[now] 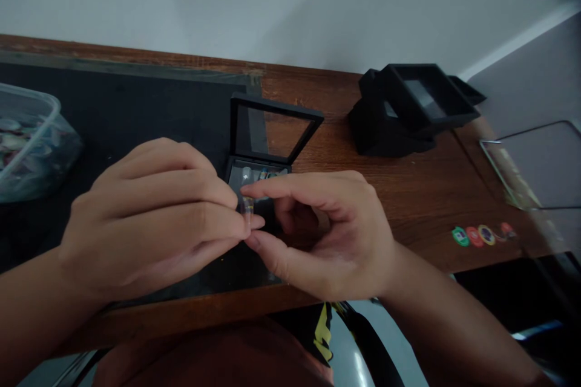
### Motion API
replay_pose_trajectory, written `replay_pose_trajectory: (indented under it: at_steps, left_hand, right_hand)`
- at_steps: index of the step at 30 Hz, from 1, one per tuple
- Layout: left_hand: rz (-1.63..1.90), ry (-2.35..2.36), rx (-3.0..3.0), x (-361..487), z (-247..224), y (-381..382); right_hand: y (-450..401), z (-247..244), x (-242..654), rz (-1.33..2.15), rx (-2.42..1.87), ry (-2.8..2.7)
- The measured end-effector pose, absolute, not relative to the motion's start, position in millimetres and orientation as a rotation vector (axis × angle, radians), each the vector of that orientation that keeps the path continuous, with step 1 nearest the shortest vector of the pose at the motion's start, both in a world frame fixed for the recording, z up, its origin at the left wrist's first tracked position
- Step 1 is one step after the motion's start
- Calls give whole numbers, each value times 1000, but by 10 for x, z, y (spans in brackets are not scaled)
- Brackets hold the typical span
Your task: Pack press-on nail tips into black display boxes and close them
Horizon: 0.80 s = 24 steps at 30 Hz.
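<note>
My left hand (154, 217) is closed, its thumb and fingertips pinching a small transparent strip (247, 213). The strip is narrow and upright with a yellowish band; its exact kind cannot be told. My right hand (327, 230) curves around the other side, index fingertip near the strip's top and thumb tip at its lower end. Just beyond the fingers stands a black display box (261, 162), its windowed lid (276, 130) raised. Several small pale and coloured pieces lie inside the box, partly hidden by my hands.
A transparent plastic tub (49, 133) of small packets is at the left, on a black mat (136, 103). Stacked black frame boxes (399, 112) stand at the back right. Round stickers (474, 236) mark the wooden table (408, 193), whose front edge is near my body.
</note>
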State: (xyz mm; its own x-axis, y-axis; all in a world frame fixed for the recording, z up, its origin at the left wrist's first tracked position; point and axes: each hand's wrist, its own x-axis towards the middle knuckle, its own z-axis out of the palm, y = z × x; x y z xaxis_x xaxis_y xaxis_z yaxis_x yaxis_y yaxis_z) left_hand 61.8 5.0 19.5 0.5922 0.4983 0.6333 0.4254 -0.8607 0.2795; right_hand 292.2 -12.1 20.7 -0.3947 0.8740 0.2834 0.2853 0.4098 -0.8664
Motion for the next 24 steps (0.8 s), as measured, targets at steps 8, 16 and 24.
replay_pose_trajectory:
  at_steps: [8,16,24]
  left_hand:
    - [1126,726,2768,610,212,92]
    - [1193,672,2726,574,135,49]
    - [1240,625,2696,587,99,47]
  right_hand:
    - [-139,225,2893,957,-1034,-1855]
    - [-132,242,2881,1194,-1052,-1744]
    - [-101,242,2863,1180,-1019,-1748]
